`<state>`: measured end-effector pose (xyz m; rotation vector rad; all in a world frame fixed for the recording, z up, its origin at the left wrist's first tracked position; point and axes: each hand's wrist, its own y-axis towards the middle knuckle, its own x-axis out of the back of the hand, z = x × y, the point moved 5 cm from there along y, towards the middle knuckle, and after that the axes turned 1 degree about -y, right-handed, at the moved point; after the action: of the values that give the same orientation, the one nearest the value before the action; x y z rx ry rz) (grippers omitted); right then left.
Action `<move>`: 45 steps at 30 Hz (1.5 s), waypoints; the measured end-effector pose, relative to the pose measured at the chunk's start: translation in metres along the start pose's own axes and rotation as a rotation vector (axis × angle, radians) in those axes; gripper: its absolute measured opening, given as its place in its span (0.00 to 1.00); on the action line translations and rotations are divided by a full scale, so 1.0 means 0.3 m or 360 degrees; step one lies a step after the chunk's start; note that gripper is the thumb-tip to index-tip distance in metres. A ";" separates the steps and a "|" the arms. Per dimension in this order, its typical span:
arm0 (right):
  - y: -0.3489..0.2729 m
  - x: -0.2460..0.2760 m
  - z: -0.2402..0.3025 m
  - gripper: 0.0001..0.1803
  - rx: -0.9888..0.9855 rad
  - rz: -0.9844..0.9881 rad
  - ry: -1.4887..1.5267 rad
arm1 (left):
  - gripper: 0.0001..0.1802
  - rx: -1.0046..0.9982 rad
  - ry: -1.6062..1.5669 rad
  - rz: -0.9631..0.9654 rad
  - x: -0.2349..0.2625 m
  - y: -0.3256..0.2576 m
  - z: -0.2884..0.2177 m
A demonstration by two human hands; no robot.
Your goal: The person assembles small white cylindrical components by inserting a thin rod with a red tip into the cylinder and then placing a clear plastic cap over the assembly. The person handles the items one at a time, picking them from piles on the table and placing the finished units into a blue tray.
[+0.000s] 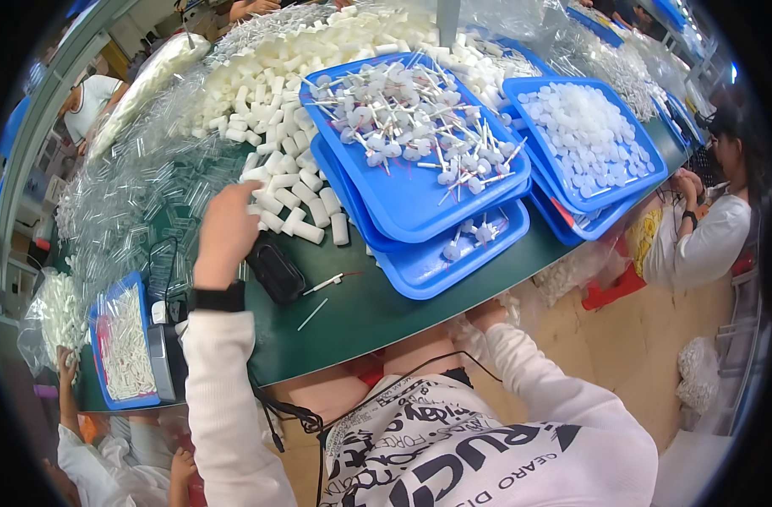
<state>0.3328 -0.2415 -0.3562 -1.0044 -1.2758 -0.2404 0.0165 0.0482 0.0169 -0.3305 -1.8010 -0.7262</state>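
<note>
My left hand (227,221), with a dark band on its wrist, is at the left edge of a heap of white foam-like cylinders (310,198). Its fingers look apart, and I see nothing held in them. Just right of that hand, a black oblong case (275,269) lies on the green table (318,338). Beside the case are a small white stick with a reddish wire (325,283) and a thin pale rod (312,314). Below the table's front edge, my right hand (487,315) is next to a clear plastic bag (511,306); its fingers are mostly hidden.
Stacked blue trays (403,207) hold white round-headed sticks; another blue tray (563,198) carries translucent white discs. Clear plastic tubes (141,190) spread across the left. A blue tray (100,338) of white pieces lies near left. Co-workers sit left and right (707,228). A cable crosses my lap.
</note>
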 end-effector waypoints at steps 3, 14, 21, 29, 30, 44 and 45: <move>-0.227 0.213 0.069 0.22 0.0486 0.0059 0.0066 | 0.16 -0.0211 0.0186 0.0088 -0.083 0.022 0.023; -0.703 1.122 0.169 0.09 0.1655 0.0484 0.0764 | 0.10 0.0429 -0.0383 -0.0064 0.153 -0.003 -0.121; -0.454 1.424 0.454 0.10 0.1712 -0.1009 0.0379 | 0.11 0.0138 -0.0234 0.0206 0.050 -0.062 -0.131; -0.463 1.396 0.457 0.12 0.1695 -0.1239 0.0120 | 0.12 0.0765 -0.0014 0.0168 0.084 -0.157 0.216; -0.478 1.410 0.431 0.11 0.1716 -0.1277 0.0168 | 0.12 0.0800 -0.0067 0.0174 0.101 -0.156 0.215; -0.532 1.459 0.325 0.10 0.1649 -0.1265 0.1178 | 0.17 0.0659 -0.0256 -0.0141 0.170 -0.151 0.098; -0.567 1.460 0.303 0.10 0.1667 -0.1277 0.1331 | 0.14 0.0662 -0.0496 -0.0180 0.231 -0.163 0.018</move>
<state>0.3044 -0.1139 0.1042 0.5226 -0.7511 -0.4659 -0.0387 0.0050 0.0650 -0.0650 -2.2258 -0.3725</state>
